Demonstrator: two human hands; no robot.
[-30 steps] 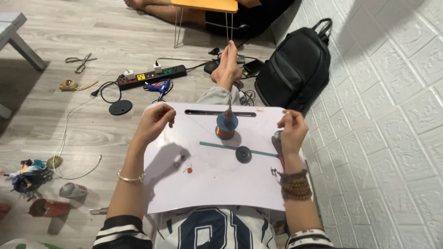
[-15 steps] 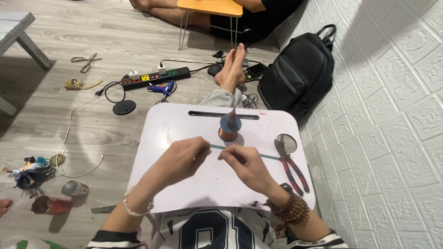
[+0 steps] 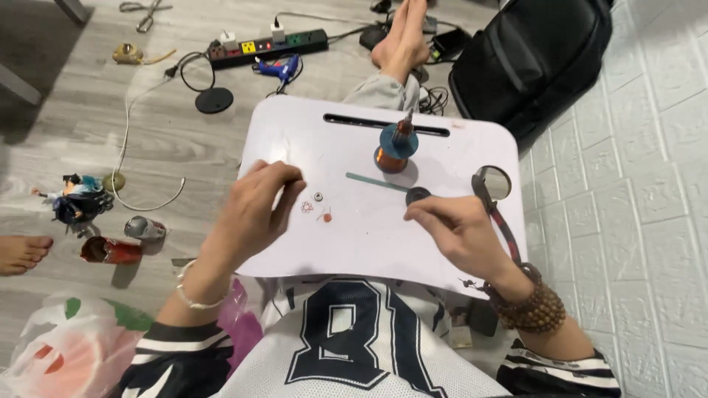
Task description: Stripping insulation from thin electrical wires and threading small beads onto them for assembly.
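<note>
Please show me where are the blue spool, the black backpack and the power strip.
blue spool (image 3: 397,141), head view, on its blue upper flange.
black backpack (image 3: 535,63), head view, on the middle of its front panel.
power strip (image 3: 269,47), head view, on its black body between the plugs.

Person sits on floor with white lap tray (image 3: 295,125) over legs. Left hand (image 3: 254,210) loosely curled over tray's left part, fingertips just beside a few tiny parts (image 3: 317,208) — a small washer and reddish bits. Right hand (image 3: 457,232) pinches near a small dark disc (image 3: 417,195) at the end of a thin teal strip (image 3: 376,181). Copper coil with blue cap (image 3: 396,147) stands upright mid-tray. Red-handled pliers (image 3: 498,214) lie by the tray's round cup hole, just beside right hand. On floor: power strip (image 3: 269,46), blue glue gun (image 3: 280,68), black backpack (image 3: 531,59), small figurine (image 3: 74,197).
</note>
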